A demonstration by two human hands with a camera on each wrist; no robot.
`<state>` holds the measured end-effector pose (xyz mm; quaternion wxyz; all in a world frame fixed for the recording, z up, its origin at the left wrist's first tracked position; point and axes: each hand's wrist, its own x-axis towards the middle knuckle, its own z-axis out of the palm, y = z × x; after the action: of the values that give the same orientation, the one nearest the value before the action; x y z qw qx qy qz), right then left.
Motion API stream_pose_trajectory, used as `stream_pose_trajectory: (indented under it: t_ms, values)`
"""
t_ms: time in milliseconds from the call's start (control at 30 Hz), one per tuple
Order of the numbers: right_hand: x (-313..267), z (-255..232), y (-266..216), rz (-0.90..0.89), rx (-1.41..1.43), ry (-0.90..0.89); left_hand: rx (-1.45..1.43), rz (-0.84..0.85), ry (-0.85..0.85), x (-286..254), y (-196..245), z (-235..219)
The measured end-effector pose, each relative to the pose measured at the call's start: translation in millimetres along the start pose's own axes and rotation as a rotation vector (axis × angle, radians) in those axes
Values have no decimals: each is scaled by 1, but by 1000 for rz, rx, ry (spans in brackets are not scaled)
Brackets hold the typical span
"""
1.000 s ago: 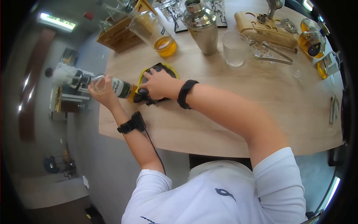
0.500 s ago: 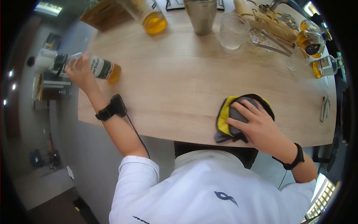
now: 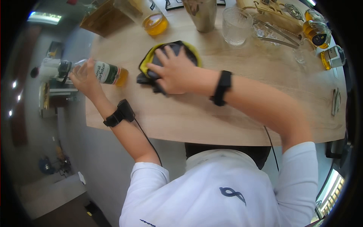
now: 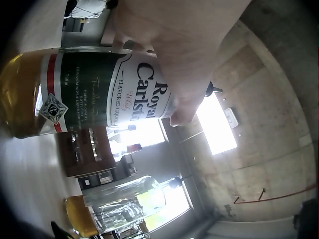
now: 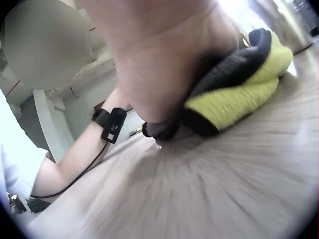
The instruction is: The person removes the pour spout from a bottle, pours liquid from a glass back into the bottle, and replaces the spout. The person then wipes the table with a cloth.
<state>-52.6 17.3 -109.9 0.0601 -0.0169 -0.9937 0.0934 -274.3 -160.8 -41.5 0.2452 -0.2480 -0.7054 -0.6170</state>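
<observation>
My right hand [image 3: 172, 72] lies flat, fingers spread, pressing a grey-and-yellow cloth [image 3: 151, 60] onto the desk [image 3: 234, 113]; the right wrist view shows the cloth [image 5: 239, 84] bunched under the palm against the wood. At nine o'clock from it, my left hand [image 3: 84, 77] is wrapped round a green-labelled bottle [image 3: 107, 73], held on its side above the desk's left edge with its neck pointing off the desk, so it is lifted clear of the wood; the left wrist view shows fingers curled over the label [image 4: 114, 89] and amber liquid in the base. From twelve round to two o'clock, near the cloth, stand a glass of amber drink [image 3: 155, 22], a metal shaker [image 3: 202, 15] and an empty tumbler [image 3: 236, 26], with tongs [image 3: 276, 38] beyond. I judge the wiping is mid-way: the cloth is at the desk's left part, and the far row of things is not yet lifted.
</observation>
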Motion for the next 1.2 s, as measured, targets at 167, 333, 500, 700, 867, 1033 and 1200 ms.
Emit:
stream_pose_trajectory:
  t_ms: [167,333,500,700,867,1033,1200]
  values:
    - [87,16,-19,15,73,-32,-26,-33,-110,-1,-3,-10]
    - [129,21,-23,56,137,-31,-23,-39,-35,1,-9,-8]
    - [115,18,-22,38,141,26,-14,11,36,10,-30,-11]
    - [25,14,5,-70,129,48,-30,-34,6,11,-34,-12]
    - [-46,-5,29,-33,135,54,10,-19,-6,13,-33,-13]
    - [-152,-27,52,-39,150,47,-82,-56,-45,12,-32,-6]
    - [-275,-87,59,192,136,-11,-140,-48,-88,8,-28,-5]
